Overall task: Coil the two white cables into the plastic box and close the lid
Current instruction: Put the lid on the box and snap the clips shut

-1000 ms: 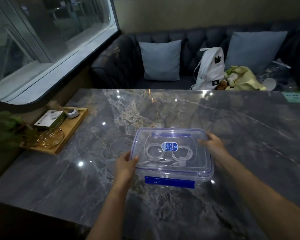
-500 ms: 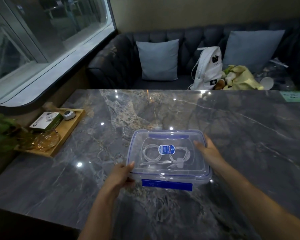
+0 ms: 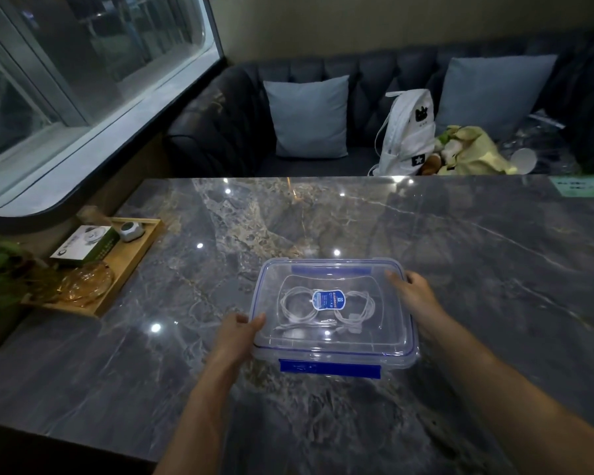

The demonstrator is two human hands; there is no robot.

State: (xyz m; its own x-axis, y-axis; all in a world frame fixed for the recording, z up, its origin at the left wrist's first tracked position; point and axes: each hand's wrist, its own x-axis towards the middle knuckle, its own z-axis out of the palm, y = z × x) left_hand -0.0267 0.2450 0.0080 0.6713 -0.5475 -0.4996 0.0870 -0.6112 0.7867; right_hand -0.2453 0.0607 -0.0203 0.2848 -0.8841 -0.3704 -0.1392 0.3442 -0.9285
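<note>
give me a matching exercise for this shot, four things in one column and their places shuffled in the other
1 coiled white cables
2 white fabric backpack
3 flat wooden tray
4 blue plastic latch

a on the dark tufted sofa
b inside the clear plastic box
c at the left edge of the grey marble table
d on that box's near wall

Pairs: 1-b, 2-a, 3-c, 4-d

I'm in a lounge or café booth, by the look of it. There's a broad grey marble worktop (image 3: 460, 269) in front of me. Just beyond its far edge is a dark tufted sofa (image 3: 220, 132) with two pale blue cushions (image 3: 311, 118) and a white backpack (image 3: 405, 132). A big window (image 3: 66, 63) runs left of the worktop. A wooden tray (image 3: 131, 269) sits at its left edge, and a green printed card (image 3: 583, 186) lies at its far right corner.
</note>
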